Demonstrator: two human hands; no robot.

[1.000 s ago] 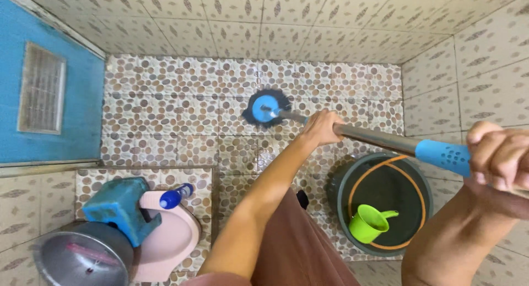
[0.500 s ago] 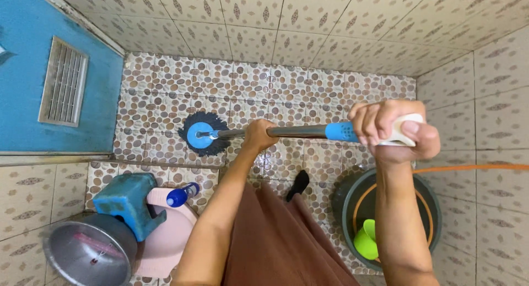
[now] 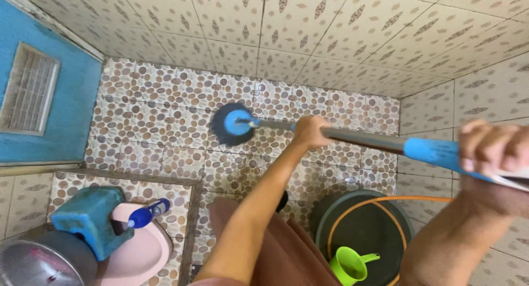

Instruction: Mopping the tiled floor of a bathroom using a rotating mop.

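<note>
Near the frame's centre, the mop [image 3: 237,123] head presses the pebble floor [image 3: 154,115]. Left hand [image 3: 308,130] wraps the pole; right hand [image 3: 493,151], blurred, clenches the handle end. Floor shows no clear wet-dry boundary, so progress is unclear.

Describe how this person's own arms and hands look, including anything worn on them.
Both forearms are bare: no sleeves, gloves, watch or bracelet show. The left hand is small in the head view, at the end of a long, slim arm. The right hand is large, close and motion-blurred; rings cannot be made out. Reddish-brown clothing shows below the arms.
</note>
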